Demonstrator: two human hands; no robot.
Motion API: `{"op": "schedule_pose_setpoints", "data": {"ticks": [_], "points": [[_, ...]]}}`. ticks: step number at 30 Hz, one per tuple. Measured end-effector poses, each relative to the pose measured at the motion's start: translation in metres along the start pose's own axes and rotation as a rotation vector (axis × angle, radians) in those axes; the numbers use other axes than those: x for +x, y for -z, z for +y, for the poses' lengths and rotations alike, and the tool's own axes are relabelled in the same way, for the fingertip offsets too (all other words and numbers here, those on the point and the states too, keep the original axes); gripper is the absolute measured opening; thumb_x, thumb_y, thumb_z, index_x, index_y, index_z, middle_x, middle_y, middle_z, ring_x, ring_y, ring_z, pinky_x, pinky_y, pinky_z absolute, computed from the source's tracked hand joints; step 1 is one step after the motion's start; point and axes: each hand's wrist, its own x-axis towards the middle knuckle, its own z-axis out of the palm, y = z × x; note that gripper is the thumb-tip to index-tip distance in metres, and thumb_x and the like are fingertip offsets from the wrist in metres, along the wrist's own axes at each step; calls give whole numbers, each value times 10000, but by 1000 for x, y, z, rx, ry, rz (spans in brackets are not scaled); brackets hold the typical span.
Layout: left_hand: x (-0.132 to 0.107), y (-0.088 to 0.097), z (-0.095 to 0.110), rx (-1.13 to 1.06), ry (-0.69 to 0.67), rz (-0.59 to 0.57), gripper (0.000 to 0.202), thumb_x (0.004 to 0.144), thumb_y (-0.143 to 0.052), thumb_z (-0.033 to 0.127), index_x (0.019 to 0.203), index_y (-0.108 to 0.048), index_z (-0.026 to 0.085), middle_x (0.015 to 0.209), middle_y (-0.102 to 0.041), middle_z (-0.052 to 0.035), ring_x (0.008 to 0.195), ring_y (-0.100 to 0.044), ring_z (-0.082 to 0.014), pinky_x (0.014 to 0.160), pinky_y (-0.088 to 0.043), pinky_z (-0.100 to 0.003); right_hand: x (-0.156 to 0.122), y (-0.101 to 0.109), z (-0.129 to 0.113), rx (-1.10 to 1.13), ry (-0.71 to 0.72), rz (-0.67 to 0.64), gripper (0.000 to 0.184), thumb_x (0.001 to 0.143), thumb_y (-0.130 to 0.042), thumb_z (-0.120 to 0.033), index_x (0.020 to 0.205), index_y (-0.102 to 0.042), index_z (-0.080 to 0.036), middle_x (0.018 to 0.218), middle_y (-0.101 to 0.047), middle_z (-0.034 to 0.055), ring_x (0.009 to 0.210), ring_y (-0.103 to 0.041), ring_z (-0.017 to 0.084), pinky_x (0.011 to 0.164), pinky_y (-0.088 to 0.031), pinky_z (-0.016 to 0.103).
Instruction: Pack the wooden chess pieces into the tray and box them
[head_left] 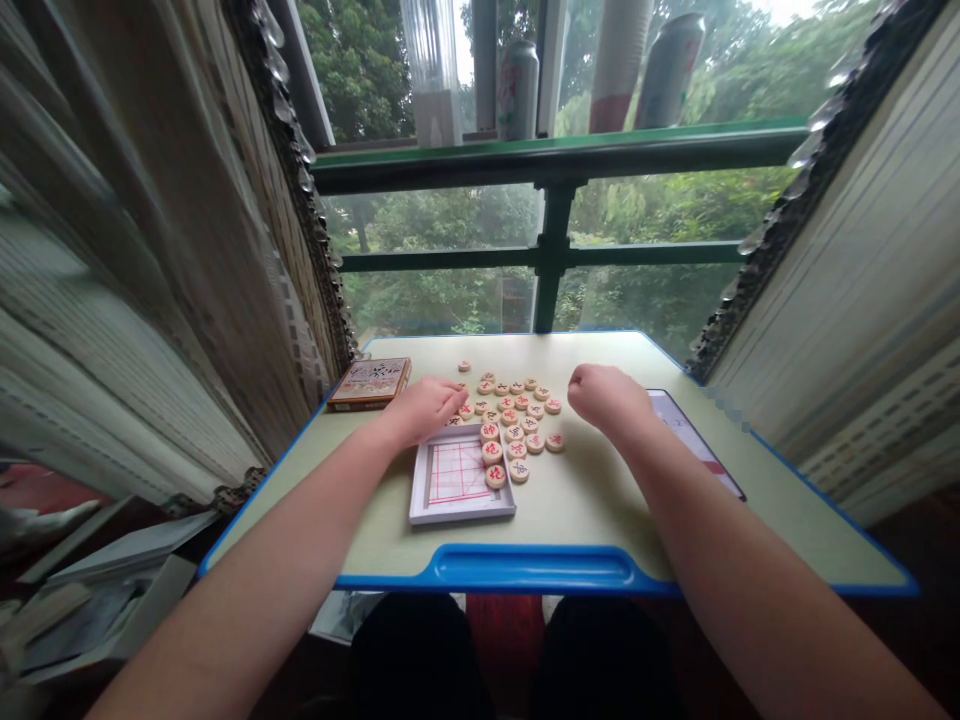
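Observation:
Round wooden Chinese chess pieces [521,402] with red or black characters lie spread in the middle of the table. My left hand [430,410] rests over the left side of the pieces, fingers stretched out and partly covering some. Below it is a shallow white box [415,490] holding a folded sheet with a red grid [454,475]. Several pieces stand in a column along the box's right side, including a red-marked piece [495,476]. My right hand [604,397] is closed in a fist to the right of the pieces; whatever is inside is hidden.
A brown printed box [369,384] lies at the table's left edge. A tablet-like device [694,440] sits partly behind my right forearm. The table [600,540] has a blue rim with a front groove. Curtains flank it; cans [517,90] stand on the window ledge.

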Motion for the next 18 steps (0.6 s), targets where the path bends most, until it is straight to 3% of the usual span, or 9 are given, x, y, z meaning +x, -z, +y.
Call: {"op": "schedule_pose_setpoints", "data": {"ticks": [8,12,15,18], "points": [[-2,4,4,-7,29,-22,455,906,-318,413,977,-705,183,1066,-666,-68,989,-594,-192,905,-452,-285,-4,-9,-7,30,125,-61,266,782,-473,-305,891,-696,-211,953,-701,104,852,-638,248,632,-448,297],[-2,3,1,38,37,-41,433,908,-326,384,1020,-693,184,1099,-656,-77,1038,-576,-206,944,-434,-309,-11,-1,-9,-2,220,-237,276,756,-501,-370,756,-708,-187,742,-701,95,687,-638,212,565,-418,273],[0,1,0,66,48,-28,421,912,-321,340,1091,-660,169,1149,-642,-92,1090,-562,-216,979,-418,-333,-17,6,-8,2,185,-333,265,721,-533,-333,853,-704,-180,681,-692,69,577,-623,188,530,-408,268],[2,-3,0,61,72,7,400,903,-324,272,1107,-646,149,1163,-640,-101,1090,-570,-210,979,-427,-324,-21,12,-6,10,190,-333,340,694,-579,-352,972,-675,-182,759,-703,67,594,-627,187,528,-410,267]]}}
